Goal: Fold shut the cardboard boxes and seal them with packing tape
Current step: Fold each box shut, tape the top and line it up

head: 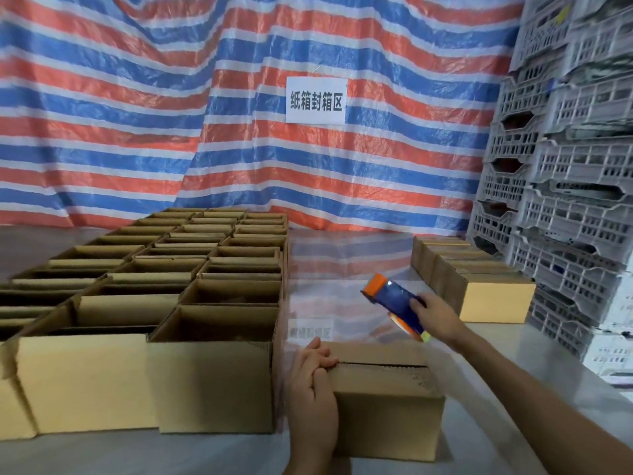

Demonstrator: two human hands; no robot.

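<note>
Closed cardboard box [383, 392] near the worktop's [513, 337] front edge, left hand [313, 385] pressing its left end, fingers [318, 353] laid flat, right hand [435, 318] gripping tape dispenser [394, 301] above it

My left hand [313, 382], lower centre of frame: the forearm comes up from the bottom edge. The palm is against the left end of the box [387, 402], fingers together and nearly straight, laid over its top edge. My right hand [433, 318], right of centre: the bare forearm runs in from the lower right corner. The fingers are curled round the tape dispenser [394, 303], thumb side toward frame left.
</note>
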